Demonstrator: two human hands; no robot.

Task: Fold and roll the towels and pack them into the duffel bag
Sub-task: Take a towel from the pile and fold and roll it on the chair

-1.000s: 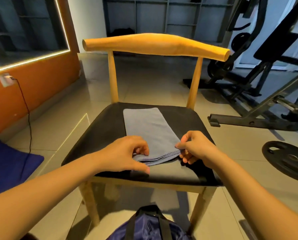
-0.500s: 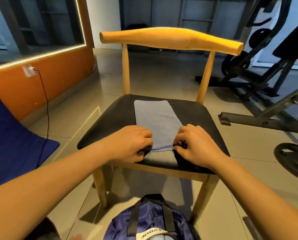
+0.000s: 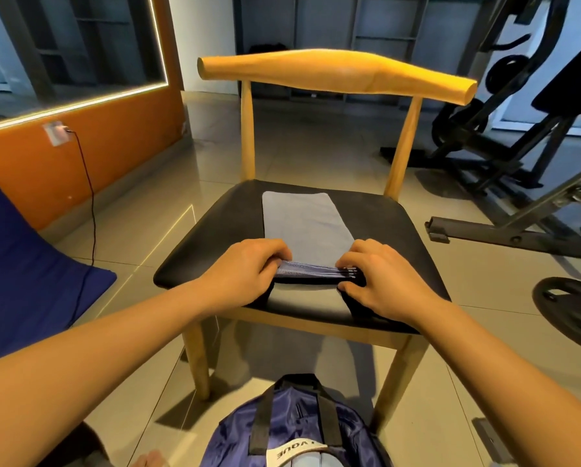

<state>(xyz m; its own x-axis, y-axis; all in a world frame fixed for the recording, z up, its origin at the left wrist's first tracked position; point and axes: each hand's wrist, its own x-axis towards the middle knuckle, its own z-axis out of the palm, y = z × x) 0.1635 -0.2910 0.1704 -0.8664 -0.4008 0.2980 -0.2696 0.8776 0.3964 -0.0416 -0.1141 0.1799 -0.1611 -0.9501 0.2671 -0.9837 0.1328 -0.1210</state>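
The left hand [image 3: 245, 267] sits at the left corner of the near end of the grey towel [image 3: 304, 227], fingers curled over and pinching the turned-up edge. The towel lies as a narrow folded strip on the black chair seat [image 3: 390, 230]. Its long axis runs straight away from the person toward the wooden backrest [image 3: 336, 74], with the far end flat and square and the near end bunched into a first thin turn between the two hands. Below the front of the seat, on the floor and closest to the person, stands the blue duffel bag [image 3: 292, 429], its top toward the camera; whether it is unzipped cannot be told. The right hand [image 3: 380, 281] mirrors the left at the right corner of that near end, fingers curled onto the layered edge and gripping it. Both hands are level with each other, neither nearer, so the roll would likely travel forward along the strip, away from the body. The risk is judged to be one side running ahead and the roll coning.
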